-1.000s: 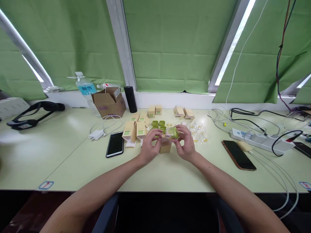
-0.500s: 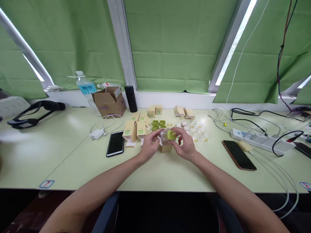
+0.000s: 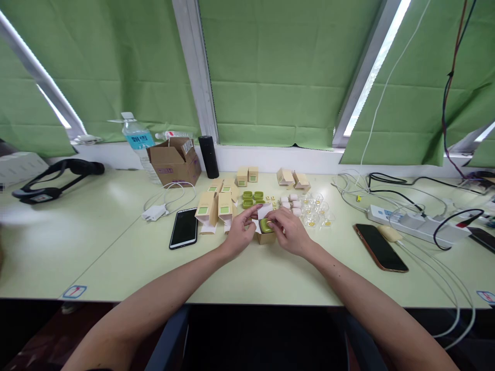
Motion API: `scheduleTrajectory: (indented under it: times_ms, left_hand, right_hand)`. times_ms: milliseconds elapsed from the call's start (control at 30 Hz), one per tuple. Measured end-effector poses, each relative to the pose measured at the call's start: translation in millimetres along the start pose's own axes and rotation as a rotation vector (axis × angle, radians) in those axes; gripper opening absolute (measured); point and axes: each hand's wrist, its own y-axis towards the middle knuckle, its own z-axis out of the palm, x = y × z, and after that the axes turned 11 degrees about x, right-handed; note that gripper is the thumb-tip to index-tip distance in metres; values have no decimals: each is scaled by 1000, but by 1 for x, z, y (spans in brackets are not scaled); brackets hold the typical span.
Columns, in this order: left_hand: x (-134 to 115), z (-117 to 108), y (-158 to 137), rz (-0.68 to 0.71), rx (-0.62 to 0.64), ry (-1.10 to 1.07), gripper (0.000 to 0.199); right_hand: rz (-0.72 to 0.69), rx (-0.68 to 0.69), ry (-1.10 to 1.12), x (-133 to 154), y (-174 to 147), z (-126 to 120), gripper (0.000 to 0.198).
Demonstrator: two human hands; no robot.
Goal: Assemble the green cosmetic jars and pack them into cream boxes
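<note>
A small cardboard box (image 3: 266, 239) stands on the table before me, its white inner flap (image 3: 264, 210) raised. In its opening sits a small green square container (image 3: 265, 225). My left hand (image 3: 240, 232) is at the box's left side, with its fingers by the raised flap and the thumb near the opening. My right hand (image 3: 291, 232) pinches the green container from the right; its fingertips partly cover it. Just behind the hands are several green square cups (image 3: 247, 195), tiny yellowish pieces, white cylindrical pieces (image 3: 296, 204) and clear plastic pieces (image 3: 319, 206).
Several cardboard boxes (image 3: 207, 208) stand left of the hands, beside a dark phone (image 3: 183, 229). A larger carton (image 3: 176, 164), a water bottle (image 3: 139, 139) and a black cylinder (image 3: 208, 157) stand behind. On the right lie another phone (image 3: 381, 247), a power strip (image 3: 419, 224) and cables.
The green container has gone from tilted above the box down into its opening. My right hand has shifted slightly with it, and the white flap now stands up behind.
</note>
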Motion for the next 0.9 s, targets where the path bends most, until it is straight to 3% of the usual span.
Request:
scheduleTrajectory:
  times_ms: [167,567,667,900]
  left_hand:
    - [1,0,-1,-12,9,8,58]
    - [-1,0,0,-17,28,-14,57]
    - [-2,0,0,-34,20,-46,59]
    - [-4,-4,4,-51,-16,-78,56]
  right_hand:
    - [58,-81,-4,1,-1,6,14]
    - [276,-111,175,-5,-1,13,12]
    - [321,-128,296,-3,1,11,12]
    - [443,-323,687,-21,3,17,19]
